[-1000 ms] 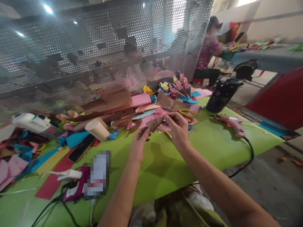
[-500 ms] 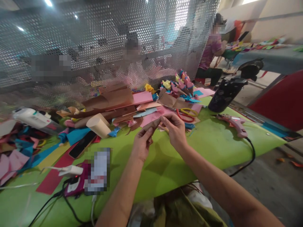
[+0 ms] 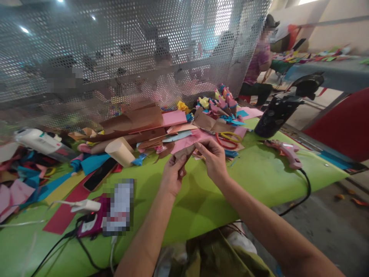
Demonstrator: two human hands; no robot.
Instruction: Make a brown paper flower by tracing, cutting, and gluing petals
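Pinching a small brown paper piece (image 3: 184,152) between thumb and fingertips of left hand (image 3: 172,176) and right hand (image 3: 215,161) alike, held just above the green table (image 3: 259,175), over its middle.

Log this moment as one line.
left hand: pinches brown paper piece | right hand: pinches its other end | held over green table | scissors just beyond | pink glue gun at right

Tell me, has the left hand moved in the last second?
Yes, slightly. The left hand has edged right, toward the scissors and the right hand; both pinch the brown paper.
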